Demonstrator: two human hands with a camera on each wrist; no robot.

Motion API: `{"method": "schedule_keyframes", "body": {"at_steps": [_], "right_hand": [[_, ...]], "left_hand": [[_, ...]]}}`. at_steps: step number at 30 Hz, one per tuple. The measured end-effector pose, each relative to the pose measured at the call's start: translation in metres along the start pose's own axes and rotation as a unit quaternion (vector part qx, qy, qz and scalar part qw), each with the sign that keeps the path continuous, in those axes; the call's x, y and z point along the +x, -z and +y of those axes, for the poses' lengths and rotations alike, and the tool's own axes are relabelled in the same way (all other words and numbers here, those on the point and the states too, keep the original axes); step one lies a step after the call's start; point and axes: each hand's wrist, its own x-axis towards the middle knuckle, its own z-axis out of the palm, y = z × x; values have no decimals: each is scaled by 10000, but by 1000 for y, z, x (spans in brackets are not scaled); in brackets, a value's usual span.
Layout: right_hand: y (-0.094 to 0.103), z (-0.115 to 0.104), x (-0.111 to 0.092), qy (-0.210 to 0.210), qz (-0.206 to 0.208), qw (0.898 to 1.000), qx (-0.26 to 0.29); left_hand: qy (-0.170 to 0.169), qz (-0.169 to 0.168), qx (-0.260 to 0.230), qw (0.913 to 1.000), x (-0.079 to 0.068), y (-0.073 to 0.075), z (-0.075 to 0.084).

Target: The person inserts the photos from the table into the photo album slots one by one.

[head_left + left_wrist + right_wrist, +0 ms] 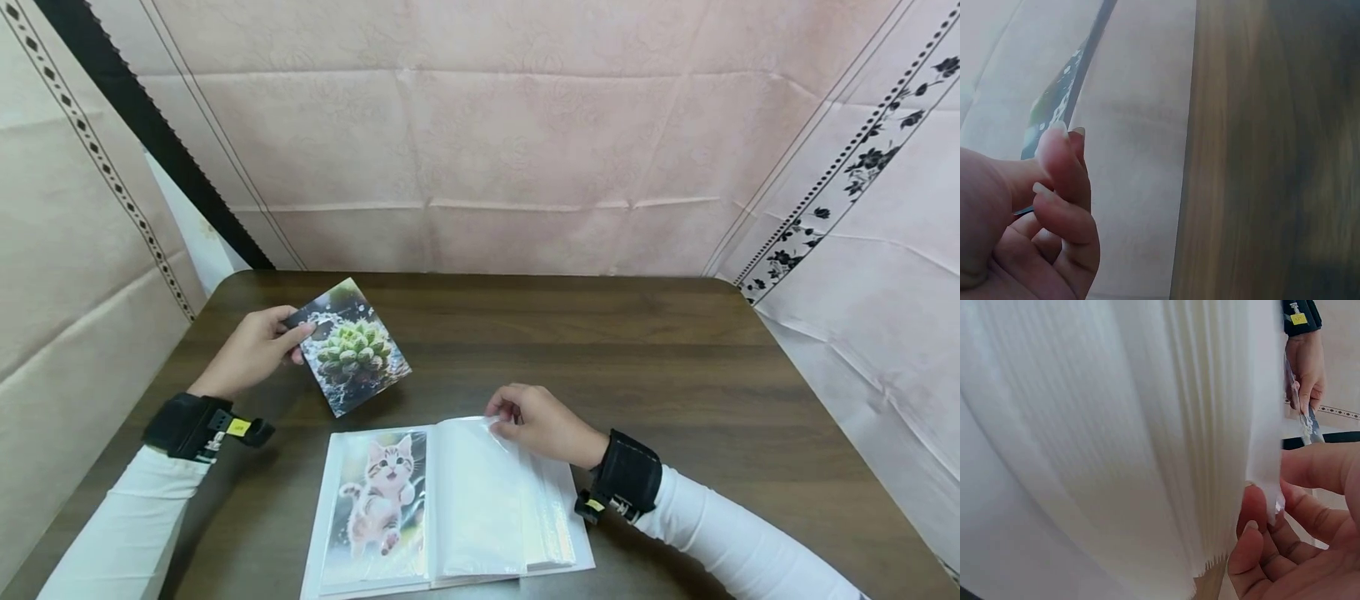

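Observation:
A photo print of a green succulent with splashing water (356,348) is pinched at its left edge by my left hand (258,346), held above the table; the left wrist view shows this print (1054,106) nearly edge-on. An open photo album (318,546) with clear sleeve pages lies at the table's near side. Its left page carries a kitten picture (384,496); the page facing it (476,500) looks blank white. My right hand (543,423) pinches the top of a sleeve page between thumb and fingers. In the right wrist view the stacked sleeves (1210,425) fan out beside those fingers.
The brown wooden table (645,350) reaches back to a pale cloth backdrop (510,150). More patterned cloth hangs at both sides. Each wrist wears a black strap, the left one (187,427) and the right one (628,473), over white sleeves.

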Motion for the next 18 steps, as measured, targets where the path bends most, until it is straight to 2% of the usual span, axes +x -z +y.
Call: {"method": "schedule_keyframes", "body": {"at_steps": [5, 12, 18], "right_hand": [[2, 2, 0, -32, -111, 9998, 141], [3, 4, 4, -276, -239, 9987, 352], [5, 5, 3, -214, -224, 9989, 362]], "left_hand": [[-65, -208, -231, 9995, 6, -15, 13], [153, -478, -903, 9946, 14, -38, 33], [14, -581, -1363, 9890, 22, -57, 48]]}}
